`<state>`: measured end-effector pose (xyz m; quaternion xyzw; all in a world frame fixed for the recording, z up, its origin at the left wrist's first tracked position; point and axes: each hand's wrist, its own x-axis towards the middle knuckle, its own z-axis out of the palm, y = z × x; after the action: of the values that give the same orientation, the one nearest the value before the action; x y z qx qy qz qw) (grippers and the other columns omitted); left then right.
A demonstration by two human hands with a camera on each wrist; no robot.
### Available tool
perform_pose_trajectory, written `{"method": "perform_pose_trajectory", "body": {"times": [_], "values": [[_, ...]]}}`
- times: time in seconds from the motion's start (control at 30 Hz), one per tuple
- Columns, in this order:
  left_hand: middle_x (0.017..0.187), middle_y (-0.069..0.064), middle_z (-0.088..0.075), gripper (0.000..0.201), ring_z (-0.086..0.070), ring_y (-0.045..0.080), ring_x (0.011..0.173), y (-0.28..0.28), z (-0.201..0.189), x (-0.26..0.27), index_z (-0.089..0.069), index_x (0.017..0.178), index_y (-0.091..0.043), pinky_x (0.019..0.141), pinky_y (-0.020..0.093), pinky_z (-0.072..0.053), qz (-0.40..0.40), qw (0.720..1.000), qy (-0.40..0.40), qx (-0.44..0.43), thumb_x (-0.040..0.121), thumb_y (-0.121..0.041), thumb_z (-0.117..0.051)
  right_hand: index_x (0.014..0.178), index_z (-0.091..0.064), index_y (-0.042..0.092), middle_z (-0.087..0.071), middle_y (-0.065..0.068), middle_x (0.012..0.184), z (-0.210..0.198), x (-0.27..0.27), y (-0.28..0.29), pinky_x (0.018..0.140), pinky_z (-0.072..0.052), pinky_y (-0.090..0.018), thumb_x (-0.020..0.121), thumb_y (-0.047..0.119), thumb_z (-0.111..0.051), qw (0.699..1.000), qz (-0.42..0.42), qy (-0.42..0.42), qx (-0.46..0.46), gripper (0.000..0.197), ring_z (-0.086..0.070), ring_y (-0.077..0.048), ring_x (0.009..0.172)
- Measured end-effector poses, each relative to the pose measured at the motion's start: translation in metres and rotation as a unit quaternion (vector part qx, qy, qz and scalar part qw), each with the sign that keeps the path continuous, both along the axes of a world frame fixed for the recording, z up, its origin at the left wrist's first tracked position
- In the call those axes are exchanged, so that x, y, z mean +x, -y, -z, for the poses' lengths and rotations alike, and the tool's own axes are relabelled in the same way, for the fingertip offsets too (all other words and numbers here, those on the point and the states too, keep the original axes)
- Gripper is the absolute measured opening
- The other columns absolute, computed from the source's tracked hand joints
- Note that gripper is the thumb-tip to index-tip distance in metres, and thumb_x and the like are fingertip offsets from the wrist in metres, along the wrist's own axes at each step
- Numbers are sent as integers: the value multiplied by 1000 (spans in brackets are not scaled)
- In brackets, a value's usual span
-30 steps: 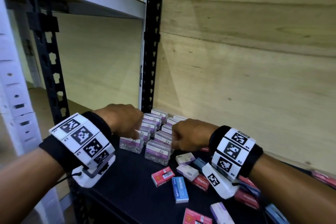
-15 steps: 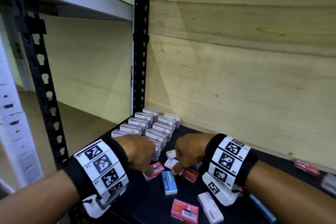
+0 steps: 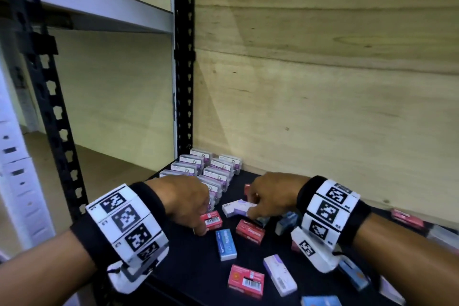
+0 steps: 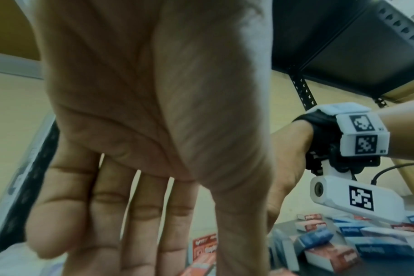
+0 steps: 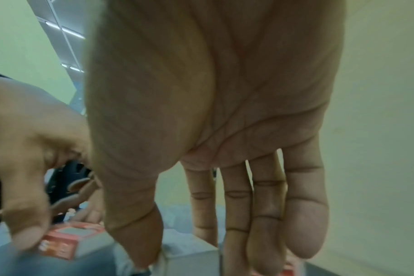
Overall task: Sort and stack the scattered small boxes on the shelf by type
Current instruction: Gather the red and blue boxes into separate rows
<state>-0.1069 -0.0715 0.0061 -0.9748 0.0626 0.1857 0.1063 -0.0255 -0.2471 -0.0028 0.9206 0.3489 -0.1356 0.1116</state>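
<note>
Black shelf (image 3: 188, 268), white box (image 3: 237, 207) under right fingers (image 3: 255, 211)

Black shelf (image 3: 188, 273) carries the boxes. Back left corner: clear-cased purple-labelled boxes (image 3: 215, 173), upright, packed in two neat rows. Toward the front edge, loose and flat: red barcode box (image 3: 210, 220), blue box (image 3: 225, 244), red box (image 3: 250, 231), white-lilac box (image 3: 238, 207) tilted, another red box (image 3: 246, 280), a pale box (image 3: 280, 274). More lie blurred along the right side.
</note>
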Motion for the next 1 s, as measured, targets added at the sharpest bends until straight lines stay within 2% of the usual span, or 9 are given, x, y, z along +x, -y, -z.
{"method": "perform_pose_trajectory", "body": {"times": [0.13,0.23,0.43,0.53,0.63,0.8,0.87,0.93,1.0], "values": [[106,-4,-64,42,-55,17,89,23,-13,6,-64,110,-23,72,29,-45,35,999,16,6,83,-55,-64,110,-66,23,-67,1,109,-11,3,51,89,-50,-34,90,53,-57,998,61,-1,21,37,-60,-21,98],[97,-5,-64,38,-57,17,87,50,-14,15,-66,106,-23,69,29,-46,68,997,26,-5,82,-53,-67,111,-66,22,-67,1,111,-18,2,97,89,-49,-32,90,52,-58,993,111,1,26,38,-60,-20,99],[105,-1,-66,42,-61,22,95,124,-6,39,-67,108,-19,80,33,-51,160,986,39,6,82,-51,-65,101,-69,23,-70,5,99,-18,-19,205,82,-51,-30,88,52,-61,968,250,7,17,33,-64,-16,92],[97,-5,-68,38,-62,18,91,148,3,48,-69,102,-20,77,30,-50,171,985,18,-10,79,-49,-70,103,-69,19,-71,1,100,-16,-34,253,84,-51,-33,88,52,-58,954,301,8,-17,38,-65,-20,95],[88,-5,-71,39,-63,15,83,157,10,57,-70,96,-18,76,30,-52,167,986,-14,-10,72,-48,-76,101,-67,21,-69,6,94,-12,-49,294,87,-52,-33,87,53,-58,936,350,9,-35,35,-65,-16,93],[91,-4,-74,36,-60,9,76,153,13,58,-70,90,-22,69,25,-48,145,986,-76,-23,64,-45,-80,95,-67,11,-71,-2,97,-2,-67,340,85,-54,-34,89,48,-53,918,388,14,-83,40,-65,-20,89],[90,-5,-74,34,-59,7,72,152,17,55,-69,86,-25,67,24,-48,138,986,-91,-32,62,-46,-82,103,-68,9,-70,-4,105,0,-73,349,85,-51,-31,93,45,-52,910,401,17,-99,41,-65,-22,98],[91,-5,-74,36,-62,9,76,152,22,53,-70,87,-24,71,26,-50,134,986,-95,-38,62,-46,-83,108,-68,11,-70,-3,108,3,-73,356,86,-50,-30,92,44,-56,907,409,25,-95,38,-65,-21,102],[93,-6,-74,40,-67,12,86,153,25,52,-70,90,-23,78,28,-53,131,986,-97,-35,62,-48,-83,103,-69,16,-71,1,103,8,-71,363,87,-52,-31,87,44,-62,907,412,28,-80,33,-65,-19,99]]}}
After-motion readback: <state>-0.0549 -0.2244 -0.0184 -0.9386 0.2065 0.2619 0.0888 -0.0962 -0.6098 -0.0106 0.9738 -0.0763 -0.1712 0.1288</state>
